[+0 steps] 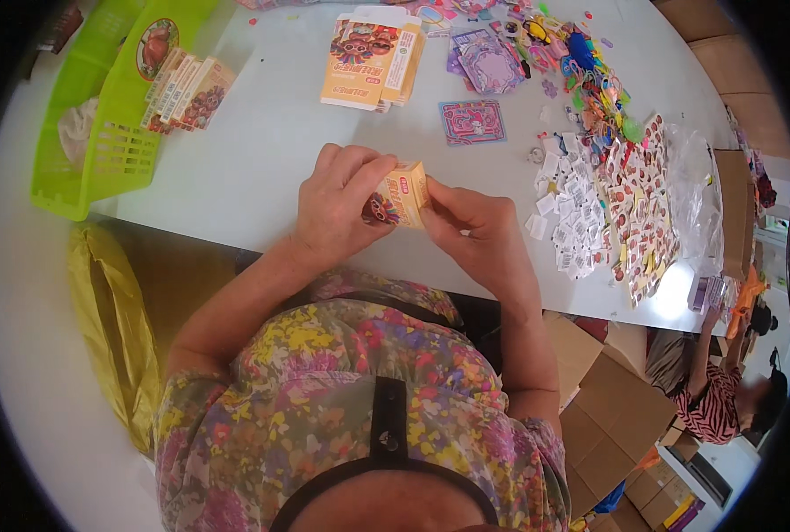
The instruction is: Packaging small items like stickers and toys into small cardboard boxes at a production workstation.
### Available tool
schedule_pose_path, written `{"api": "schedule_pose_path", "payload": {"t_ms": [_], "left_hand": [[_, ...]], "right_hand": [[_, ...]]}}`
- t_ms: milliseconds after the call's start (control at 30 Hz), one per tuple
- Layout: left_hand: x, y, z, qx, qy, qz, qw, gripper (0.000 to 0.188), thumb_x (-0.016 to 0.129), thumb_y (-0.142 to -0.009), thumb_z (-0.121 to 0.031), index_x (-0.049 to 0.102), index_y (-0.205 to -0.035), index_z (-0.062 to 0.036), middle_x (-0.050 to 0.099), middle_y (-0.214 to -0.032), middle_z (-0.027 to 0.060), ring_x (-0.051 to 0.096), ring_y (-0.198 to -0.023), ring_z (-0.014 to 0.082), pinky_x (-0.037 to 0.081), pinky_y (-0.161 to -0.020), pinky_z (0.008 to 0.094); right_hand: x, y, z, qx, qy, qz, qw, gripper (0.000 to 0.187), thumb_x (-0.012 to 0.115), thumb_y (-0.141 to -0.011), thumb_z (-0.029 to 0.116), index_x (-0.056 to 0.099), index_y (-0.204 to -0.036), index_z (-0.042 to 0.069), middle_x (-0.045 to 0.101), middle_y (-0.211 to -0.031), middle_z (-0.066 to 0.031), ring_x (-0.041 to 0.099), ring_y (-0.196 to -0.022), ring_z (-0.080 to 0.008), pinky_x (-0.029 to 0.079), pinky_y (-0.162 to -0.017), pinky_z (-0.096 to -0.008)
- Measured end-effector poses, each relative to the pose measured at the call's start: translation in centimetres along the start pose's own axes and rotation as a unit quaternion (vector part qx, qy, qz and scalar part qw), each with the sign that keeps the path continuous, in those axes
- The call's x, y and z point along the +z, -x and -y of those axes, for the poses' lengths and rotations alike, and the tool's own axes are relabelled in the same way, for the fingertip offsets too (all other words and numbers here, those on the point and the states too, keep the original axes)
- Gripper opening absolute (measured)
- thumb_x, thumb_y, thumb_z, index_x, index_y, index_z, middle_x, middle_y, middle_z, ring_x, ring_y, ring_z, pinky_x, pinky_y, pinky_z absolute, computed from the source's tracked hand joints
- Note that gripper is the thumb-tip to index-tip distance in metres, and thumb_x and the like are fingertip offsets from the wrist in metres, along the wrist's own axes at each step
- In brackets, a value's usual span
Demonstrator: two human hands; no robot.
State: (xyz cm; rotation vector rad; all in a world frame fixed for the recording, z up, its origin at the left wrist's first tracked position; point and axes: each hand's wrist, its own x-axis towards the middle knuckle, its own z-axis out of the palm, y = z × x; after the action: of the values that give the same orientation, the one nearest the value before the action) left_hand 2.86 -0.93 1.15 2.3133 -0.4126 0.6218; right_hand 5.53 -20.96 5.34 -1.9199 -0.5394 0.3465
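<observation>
Printed matter on the tabletop (pixel 271 102) is found as follows. The small orange-yellow box (pixel 405 199) in hand carries a line of large lettering beside a small red tag mark. The flat printed cartons (pixel 350 78) repeat such lettering on the broad face, with finer print on the side panel, too small to read. The boxes (pixel 201 99) by the basket (pixel 115 133) bear similar print, also unreadable. The loose white slips (pixel 579 217) show dark barcode-like blocks; their digits cannot be resolved. Any wording on the basket's oval sticker (pixel 157 49) is indistinct.
</observation>
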Motion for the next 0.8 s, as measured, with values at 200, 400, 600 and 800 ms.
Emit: {"api": "schedule_pose_path", "payload": {"t_ms": [200,400,600,800], "left_hand": [[-0.5,0.0,0.3,0.024,-0.059,0.014,0.998,0.069,0.083,-0.047,-0.008,0.061,-0.112,-0.0084,0.058,-0.099,0.0037,0.054,-0.084,0.0253,0.050,-0.063,0.0342],[-0.3,0.7,0.9,0.025,-0.051,0.062,0.996,0.080,0.085,-0.043,-0.005,0.056,-0.117,-0.0085,0.058,-0.105,0.0092,0.055,-0.088,0.0304,0.051,-0.069,0.0380],[0.4,1.0,1.3,-0.017,0.061,0.049,0.997,0.075,0.088,-0.049,-0.009,0.054,-0.116,-0.0071,0.058,-0.107,0.0118,0.058,-0.094,0.0317,0.051,-0.078,0.0385],[0.4,1.0,0.8,-0.045,0.032,0.040,0.998,0.073,0.090,-0.052,-0.012,0.053,-0.114,-0.0067,0.057,-0.104,0.0126,0.059,-0.095,0.0285,0.051,-0.079,0.0365]], "right_hand": [[0.5,-0.2,-0.2,-0.027,0.077,-0.017,0.997,0.027,0.066,-0.084,0.000,0.066,-0.111,-0.001,0.067,-0.081,-0.0106,0.064,-0.072,-0.0115,0.052,-0.066,-0.0255],[1.0,0.0,-0.9,-0.023,0.103,-0.021,0.994,0.026,0.060,-0.085,-0.002,0.066,-0.111,-0.001,0.067,-0.080,-0.0114,0.065,-0.071,-0.0130,0.053,-0.064,-0.0262],[-0.3,-0.4,-1.4,0.128,-0.220,0.000,0.967,0.024,0.061,-0.089,0.004,0.067,-0.110,-0.003,0.070,-0.088,-0.0066,0.064,-0.075,-0.0112,0.053,-0.066,-0.0255],[0.8,-0.4,-0.5,0.061,-0.057,-0.060,0.995,0.029,0.062,-0.092,0.009,0.063,-0.117,-0.004,0.069,-0.093,-0.0068,0.062,-0.078,-0.0071,0.053,-0.068,-0.0257]]}}
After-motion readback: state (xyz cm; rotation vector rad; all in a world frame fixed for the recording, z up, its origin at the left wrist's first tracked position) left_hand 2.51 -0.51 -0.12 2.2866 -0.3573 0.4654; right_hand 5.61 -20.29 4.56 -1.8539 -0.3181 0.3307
